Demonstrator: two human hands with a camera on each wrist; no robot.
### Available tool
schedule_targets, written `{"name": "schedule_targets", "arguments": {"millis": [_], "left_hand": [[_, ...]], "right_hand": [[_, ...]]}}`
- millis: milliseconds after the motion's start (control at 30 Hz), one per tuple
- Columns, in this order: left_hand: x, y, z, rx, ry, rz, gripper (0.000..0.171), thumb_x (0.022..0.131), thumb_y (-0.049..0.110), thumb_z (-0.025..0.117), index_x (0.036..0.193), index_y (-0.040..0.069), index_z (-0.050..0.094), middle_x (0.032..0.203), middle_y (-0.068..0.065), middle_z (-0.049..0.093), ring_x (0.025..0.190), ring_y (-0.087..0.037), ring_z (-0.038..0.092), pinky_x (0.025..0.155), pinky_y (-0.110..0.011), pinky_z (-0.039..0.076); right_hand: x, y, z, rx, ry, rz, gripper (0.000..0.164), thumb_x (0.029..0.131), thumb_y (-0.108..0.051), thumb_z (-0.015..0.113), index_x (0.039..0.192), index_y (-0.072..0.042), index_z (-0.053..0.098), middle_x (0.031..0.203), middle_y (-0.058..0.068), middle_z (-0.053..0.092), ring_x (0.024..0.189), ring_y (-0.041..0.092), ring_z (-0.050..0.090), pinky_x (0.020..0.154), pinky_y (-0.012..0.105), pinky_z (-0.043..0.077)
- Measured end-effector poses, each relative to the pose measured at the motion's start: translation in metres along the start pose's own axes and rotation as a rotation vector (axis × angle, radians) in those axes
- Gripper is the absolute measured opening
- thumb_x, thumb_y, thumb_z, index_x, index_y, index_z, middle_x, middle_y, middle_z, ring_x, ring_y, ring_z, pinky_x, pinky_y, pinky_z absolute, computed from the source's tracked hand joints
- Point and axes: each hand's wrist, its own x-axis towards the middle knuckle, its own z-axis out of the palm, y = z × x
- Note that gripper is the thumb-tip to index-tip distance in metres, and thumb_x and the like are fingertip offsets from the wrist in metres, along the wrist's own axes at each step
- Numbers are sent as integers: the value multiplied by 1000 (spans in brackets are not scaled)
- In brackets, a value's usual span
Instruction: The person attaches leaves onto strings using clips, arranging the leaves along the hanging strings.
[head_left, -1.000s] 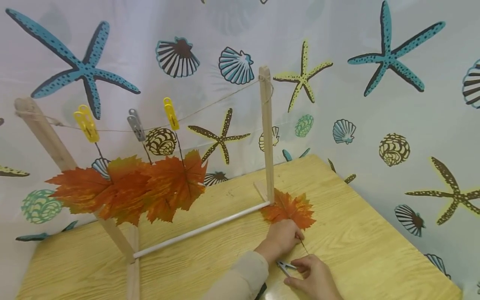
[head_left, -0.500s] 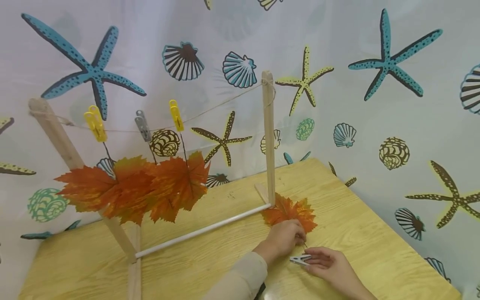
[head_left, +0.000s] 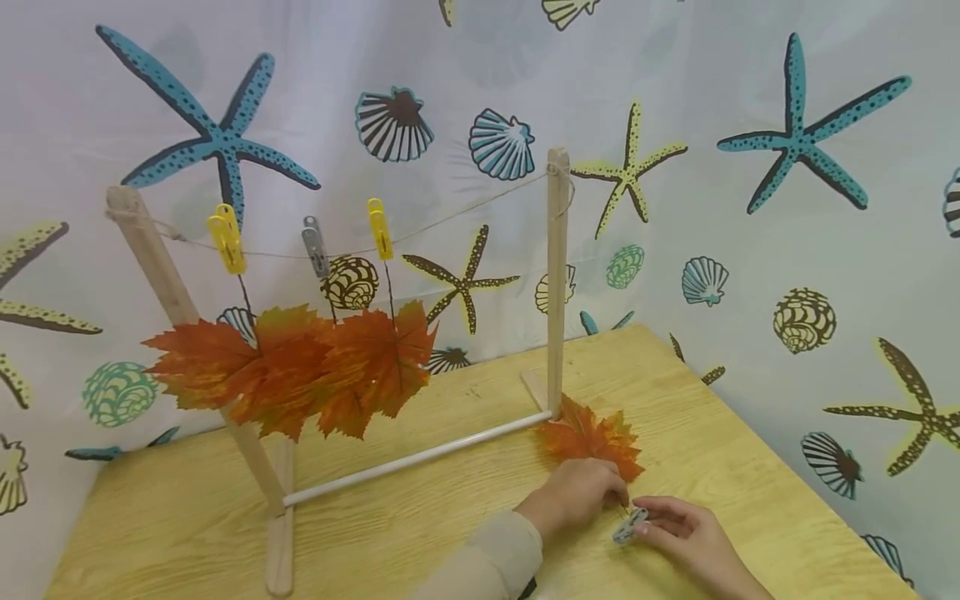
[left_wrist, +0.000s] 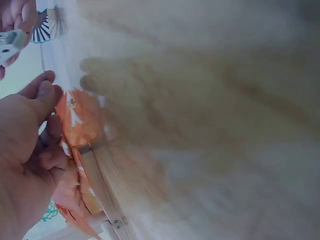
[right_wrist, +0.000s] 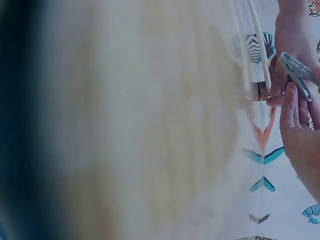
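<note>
An orange maple leaf (head_left: 592, 437) lies on the table beside the foot of the right post. My left hand (head_left: 577, 497) reaches over its near edge and pinches its thin stem (left_wrist: 43, 57) between thumb and finger. Close by, my right hand (head_left: 693, 537) holds a grey clothespin (head_left: 630, 527) in its fingers, near the stem's end. In the right wrist view the clothespin (right_wrist: 297, 75) shows its V-shaped side, and the fingertips of both hands are close together. Whether the clothespin touches the stem, I cannot tell.
A wooden frame with a right post (head_left: 557, 283), a left post (head_left: 161, 267) and a white bottom bar (head_left: 420, 458) stands on the table (head_left: 420, 533). From its string (head_left: 465, 212) hang orange leaves (head_left: 300, 367) under yellow clothespins (head_left: 380, 229) and a grey one (head_left: 316, 247).
The right hand has brought the grey clothespin up closer to the left fingers and turned it. The left hand keeps its pinch on the stem. The head view has swung slightly left.
</note>
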Motion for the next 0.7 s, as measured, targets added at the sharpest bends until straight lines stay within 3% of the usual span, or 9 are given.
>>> {"name": "schedule_targets", "arguments": {"millis": [133, 300, 500, 600, 700], "left_hand": [[-10, 3, 1, -9, -27, -9, 11, 92, 26, 68, 96, 31, 77, 99, 20, 69, 95, 4, 63, 86, -16, 50], [-25, 4, -3, 7, 36, 89, 9, 93, 25, 69, 97, 28, 77, 99, 17, 70, 94, 3, 64, 84, -14, 50], [-41, -1, -15, -69, 132, 233, 15, 98, 21, 63, 105, 22, 76, 105, 14, 70, 98, 5, 64, 91, -7, 46], [-50, -1, -18, -59, 192, 236, 16, 98, 22, 62, 104, 23, 77, 105, 14, 70, 97, 5, 65, 89, -6, 46], [-59, 0, -18, -14, 248, 211, 15, 98, 21, 64, 102, 25, 78, 102, 15, 71, 95, 5, 66, 85, -7, 48]], "right_hand": [[0, 3, 0, 48, -17, 1, 53, 93, -17, 71, 134, 10, 53, 116, 5, 70, 101, 8, 70, 87, 23, 56], [-2, 0, -2, 150, -17, 9, 48, 95, -14, 69, 136, 5, 55, 115, -7, 69, 102, 7, 68, 87, 25, 56], [0, -8, -5, 318, -120, -153, 34, 97, -2, 61, 130, -3, 63, 116, -6, 71, 103, 6, 68, 90, 25, 56], [1, -13, -5, 372, -188, -231, 32, 97, 4, 57, 125, -7, 66, 116, -5, 71, 105, 6, 68, 93, 24, 55], [1, -16, -3, 380, -219, -253, 31, 98, 4, 54, 123, -9, 67, 118, -5, 70, 106, 6, 67, 95, 22, 53]]}}
